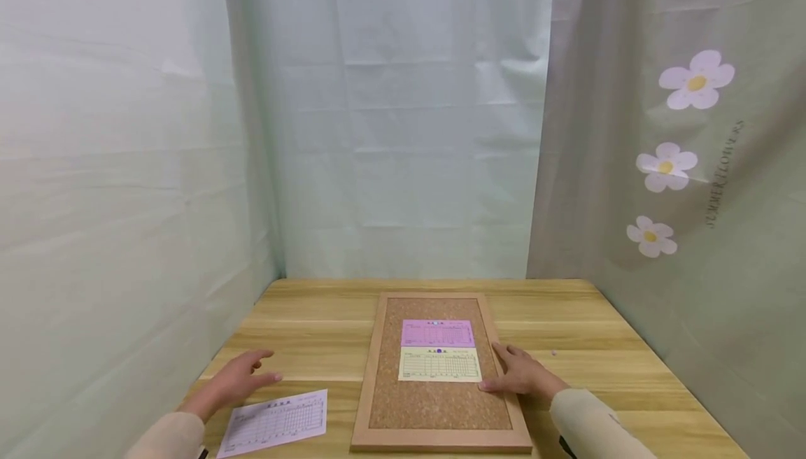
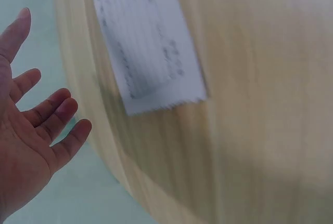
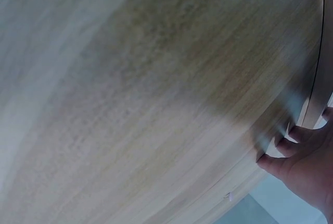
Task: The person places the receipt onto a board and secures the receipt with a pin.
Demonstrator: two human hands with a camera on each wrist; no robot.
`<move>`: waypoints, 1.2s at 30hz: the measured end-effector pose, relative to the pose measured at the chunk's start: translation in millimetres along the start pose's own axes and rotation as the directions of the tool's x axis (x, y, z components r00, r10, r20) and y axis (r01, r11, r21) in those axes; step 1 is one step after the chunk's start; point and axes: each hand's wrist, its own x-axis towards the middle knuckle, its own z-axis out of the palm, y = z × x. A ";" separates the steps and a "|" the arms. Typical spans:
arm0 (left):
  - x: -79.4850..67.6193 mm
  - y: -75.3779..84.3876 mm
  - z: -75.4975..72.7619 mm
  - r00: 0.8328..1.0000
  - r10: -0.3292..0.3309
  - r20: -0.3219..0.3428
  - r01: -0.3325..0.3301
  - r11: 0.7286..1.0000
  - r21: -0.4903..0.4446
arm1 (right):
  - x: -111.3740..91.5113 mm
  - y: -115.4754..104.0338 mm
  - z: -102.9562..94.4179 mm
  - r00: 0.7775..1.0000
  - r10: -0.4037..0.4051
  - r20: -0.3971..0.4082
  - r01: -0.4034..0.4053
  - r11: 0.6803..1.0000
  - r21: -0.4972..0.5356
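Observation:
A wood-framed cork board (image 1: 441,406) lies on the table. On it, a pink printed form (image 1: 434,335) sits just above a yellow printed form (image 1: 439,366). A blue round pin (image 1: 439,351) shows at the yellow form's top, and a small pale one (image 1: 435,322) on the pink form. My right hand (image 1: 522,373) rests at the board's right edge, thumb over the frame near the yellow form's corner, fingers along the outer side. My left hand (image 1: 236,378) hovers with fingers spread, holding nothing, beside a white printed form (image 1: 275,422) with a jagged edge.
The wooden table (image 1: 315,336) has a tiny pinkish object (image 1: 554,352) right of the board, too small to identify. Pale curtains (image 1: 409,116) hang at the back and both sides. The right one carries printed flowers (image 1: 666,166).

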 end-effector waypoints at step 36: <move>-32.5 -59.8 4.6 0.976 -0.197 0.089 0.212 0.956 -0.204 | 0.4 -0.1 1.6 1.000 -0.009 -0.014 0.008 1.000 -0.023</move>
